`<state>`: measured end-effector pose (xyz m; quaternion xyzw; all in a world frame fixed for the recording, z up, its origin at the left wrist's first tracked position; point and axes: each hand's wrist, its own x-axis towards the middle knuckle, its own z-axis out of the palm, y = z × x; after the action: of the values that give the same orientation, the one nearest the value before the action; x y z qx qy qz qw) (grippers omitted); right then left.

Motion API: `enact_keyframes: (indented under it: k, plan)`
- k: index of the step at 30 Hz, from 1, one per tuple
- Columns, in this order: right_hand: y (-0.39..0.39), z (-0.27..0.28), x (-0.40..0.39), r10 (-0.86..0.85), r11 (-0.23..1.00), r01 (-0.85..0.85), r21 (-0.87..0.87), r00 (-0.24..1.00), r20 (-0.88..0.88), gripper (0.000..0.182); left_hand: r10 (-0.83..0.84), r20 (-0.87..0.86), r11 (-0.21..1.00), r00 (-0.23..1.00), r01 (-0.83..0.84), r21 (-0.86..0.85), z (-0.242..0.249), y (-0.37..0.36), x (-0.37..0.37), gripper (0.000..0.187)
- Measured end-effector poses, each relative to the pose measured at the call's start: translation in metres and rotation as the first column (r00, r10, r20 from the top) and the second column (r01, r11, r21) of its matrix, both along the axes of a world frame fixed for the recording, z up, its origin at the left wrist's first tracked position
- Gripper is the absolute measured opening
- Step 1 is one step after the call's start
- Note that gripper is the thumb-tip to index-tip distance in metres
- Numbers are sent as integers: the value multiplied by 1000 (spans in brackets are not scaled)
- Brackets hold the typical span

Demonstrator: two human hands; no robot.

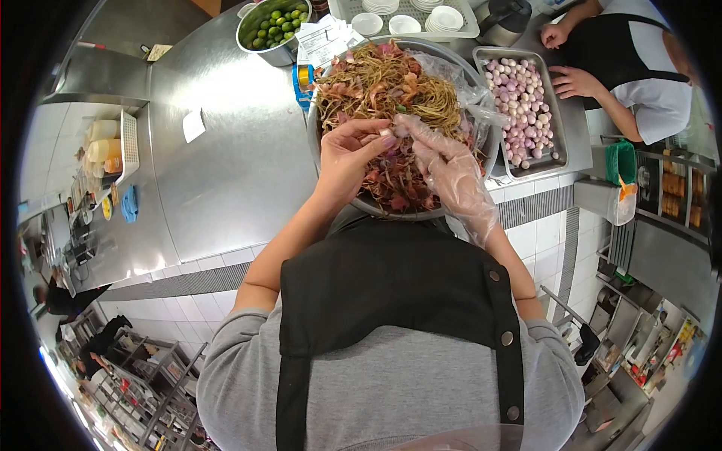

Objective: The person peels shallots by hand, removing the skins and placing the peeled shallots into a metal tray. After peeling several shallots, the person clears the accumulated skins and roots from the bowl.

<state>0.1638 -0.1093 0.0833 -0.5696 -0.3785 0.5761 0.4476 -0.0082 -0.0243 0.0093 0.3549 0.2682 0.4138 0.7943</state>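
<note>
Over a big round metal bowl (313, 143), my two hands meet close together. Bare, my left hand (352, 146) pinches a small pale shallot (386, 133) between thumb and fingers. My right hand (444, 154) wears a clear plastic glove; its thumb and forefinger are pressed together right beside the shallot, and what they grip, if anything, is too small to make out. Below the hands the bowl is heaped with reddish shallot skins (402, 188) and stringy dry roots (429, 94). A clear plastic bag (481, 101) hangs over the bowl's right rim.
To the right, a metal tray (553, 150) holds many peeled shallots (519, 109), with another person's hand (575, 81) at its edge. A pot of green limes (274, 30), paper slips (325, 41) and a crate of white dishes (406, 24) stand behind the bowl.
</note>
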Motion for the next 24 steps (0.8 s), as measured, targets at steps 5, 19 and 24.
enact_keyframes:
  k: [5, 19, 24]
  plan:
    - [1, 11, -4, -34, 999, 38, -26, 986, 165, 46, -17, 17, 1000, 1000, 17, 4, 4, 0, -2, 30]
    - [1, 0, -11, -28, 997, 12, -74, 973, -230, 44, 25, -1, 999, 1000, -25, 35, -4, -3, 0, 27]
    - [1, -3, -7, -53, 994, 43, -98, 994, -96, 44, 48, -20, 999, 999, -48, 20, -8, 0, -4, 27]
